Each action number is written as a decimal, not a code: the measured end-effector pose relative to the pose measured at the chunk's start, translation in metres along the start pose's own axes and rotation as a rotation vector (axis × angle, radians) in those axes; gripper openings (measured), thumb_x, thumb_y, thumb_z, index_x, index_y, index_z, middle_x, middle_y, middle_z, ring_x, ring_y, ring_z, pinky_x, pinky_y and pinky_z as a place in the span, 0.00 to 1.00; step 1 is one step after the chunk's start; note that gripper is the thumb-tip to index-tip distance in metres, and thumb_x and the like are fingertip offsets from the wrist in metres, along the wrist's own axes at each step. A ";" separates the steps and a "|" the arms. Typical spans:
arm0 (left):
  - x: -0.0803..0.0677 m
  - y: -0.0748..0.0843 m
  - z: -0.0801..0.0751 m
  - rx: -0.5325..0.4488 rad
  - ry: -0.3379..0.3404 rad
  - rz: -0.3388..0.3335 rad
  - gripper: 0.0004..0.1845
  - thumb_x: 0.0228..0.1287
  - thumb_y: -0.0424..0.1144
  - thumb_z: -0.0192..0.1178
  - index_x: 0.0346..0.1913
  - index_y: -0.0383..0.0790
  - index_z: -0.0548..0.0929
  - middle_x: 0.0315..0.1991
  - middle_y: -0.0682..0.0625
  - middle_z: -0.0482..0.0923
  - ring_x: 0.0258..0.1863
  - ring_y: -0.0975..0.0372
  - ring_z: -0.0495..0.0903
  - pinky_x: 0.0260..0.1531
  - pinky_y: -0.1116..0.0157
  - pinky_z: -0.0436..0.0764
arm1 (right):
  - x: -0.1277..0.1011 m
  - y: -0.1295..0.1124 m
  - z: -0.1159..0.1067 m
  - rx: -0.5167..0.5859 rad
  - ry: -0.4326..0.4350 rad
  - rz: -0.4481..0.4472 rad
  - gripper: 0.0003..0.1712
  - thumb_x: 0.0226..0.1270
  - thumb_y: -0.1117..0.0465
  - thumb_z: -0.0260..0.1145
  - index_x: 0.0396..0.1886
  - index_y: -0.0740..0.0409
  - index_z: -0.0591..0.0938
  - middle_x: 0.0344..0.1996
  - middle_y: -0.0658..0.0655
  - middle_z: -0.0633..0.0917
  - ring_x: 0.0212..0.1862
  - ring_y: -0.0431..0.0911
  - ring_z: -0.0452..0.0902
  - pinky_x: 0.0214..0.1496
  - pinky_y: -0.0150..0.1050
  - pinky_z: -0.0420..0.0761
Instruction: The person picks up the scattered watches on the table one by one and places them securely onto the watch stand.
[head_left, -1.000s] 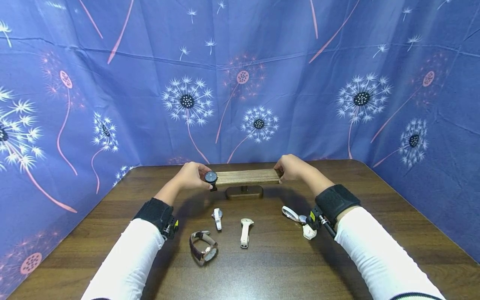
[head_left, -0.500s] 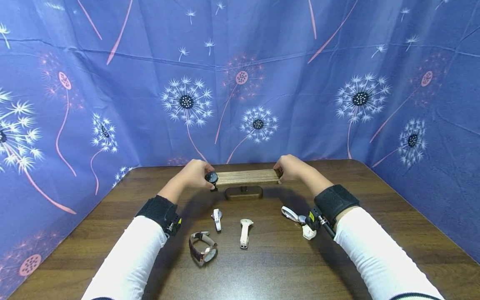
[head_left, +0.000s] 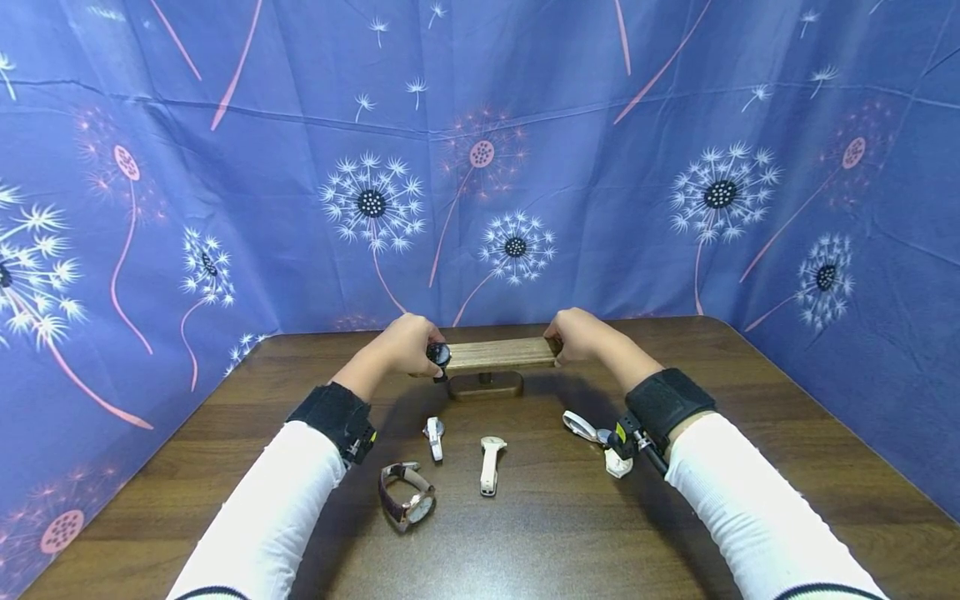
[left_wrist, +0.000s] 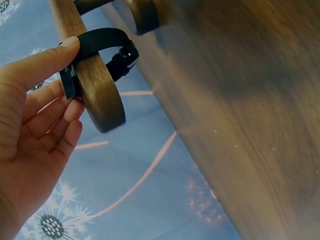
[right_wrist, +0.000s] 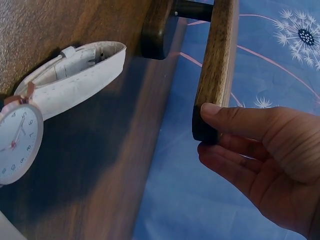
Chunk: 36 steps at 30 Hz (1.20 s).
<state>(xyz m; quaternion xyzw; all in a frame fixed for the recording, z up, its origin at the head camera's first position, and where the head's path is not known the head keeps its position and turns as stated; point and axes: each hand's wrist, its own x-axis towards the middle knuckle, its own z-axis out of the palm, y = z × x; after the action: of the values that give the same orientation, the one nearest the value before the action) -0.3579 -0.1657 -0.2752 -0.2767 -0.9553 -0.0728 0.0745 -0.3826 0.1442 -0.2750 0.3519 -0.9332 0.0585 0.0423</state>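
Note:
A wooden T-bar stand [head_left: 498, 353] stands at the table's back centre on an oval base [head_left: 486, 385]. A black watch [head_left: 439, 355] sits looped over the bar's left end. My left hand [head_left: 420, 350] pinches it there. In the left wrist view the black strap [left_wrist: 102, 40] circles the bar [left_wrist: 100, 95], with my thumb on the strap and the fingers behind it. My right hand [head_left: 561, 347] grips the bar's right end. In the right wrist view its thumb lies on the bar [right_wrist: 216, 65] and the fingers curl beneath.
Loose watches lie on the brown table [head_left: 750, 433] in front of the stand: a brown-strapped one [head_left: 407, 497], a small white one [head_left: 434, 436], another white one [head_left: 491, 464] and a white one [head_left: 591, 431] by my right wrist. A blue dandelion-patterned cloth [head_left: 225, 167] walls the table.
My left hand has slid the black watch to the right, onto the bar's left end. The right hand has kept its hold on the other end.

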 end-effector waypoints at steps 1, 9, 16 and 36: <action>0.002 0.002 0.000 0.004 -0.003 0.003 0.23 0.44 0.44 0.78 0.45 0.37 0.88 0.37 0.50 0.86 0.36 0.60 0.82 0.39 0.61 0.81 | 0.000 0.000 0.000 -0.002 0.002 -0.006 0.10 0.44 0.68 0.78 0.29 0.61 0.86 0.17 0.47 0.77 0.23 0.42 0.68 0.28 0.38 0.71; 0.015 0.015 0.002 -0.010 -0.029 -0.004 0.24 0.47 0.47 0.77 0.46 0.37 0.87 0.40 0.49 0.85 0.38 0.59 0.81 0.38 0.64 0.80 | 0.000 -0.001 0.002 0.007 -0.002 0.006 0.11 0.44 0.67 0.78 0.21 0.57 0.81 0.15 0.46 0.72 0.22 0.42 0.64 0.26 0.36 0.66; 0.027 0.026 0.004 0.010 -0.042 0.012 0.26 0.46 0.47 0.78 0.47 0.36 0.87 0.41 0.48 0.85 0.41 0.57 0.81 0.42 0.63 0.81 | 0.001 -0.001 0.003 0.018 -0.011 0.015 0.10 0.46 0.67 0.79 0.24 0.59 0.84 0.15 0.47 0.75 0.22 0.42 0.66 0.27 0.37 0.68; 0.040 0.041 0.008 0.061 -0.075 -0.023 0.26 0.45 0.47 0.79 0.46 0.37 0.86 0.42 0.48 0.84 0.44 0.57 0.80 0.46 0.61 0.79 | -0.002 -0.002 -0.001 0.011 -0.035 0.013 0.09 0.49 0.66 0.78 0.24 0.60 0.83 0.16 0.49 0.76 0.23 0.42 0.68 0.28 0.37 0.70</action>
<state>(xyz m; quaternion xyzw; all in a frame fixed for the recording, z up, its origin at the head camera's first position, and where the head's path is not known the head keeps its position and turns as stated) -0.3698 -0.1094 -0.2713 -0.2660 -0.9623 -0.0343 0.0463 -0.3801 0.1443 -0.2742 0.3471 -0.9357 0.0579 0.0236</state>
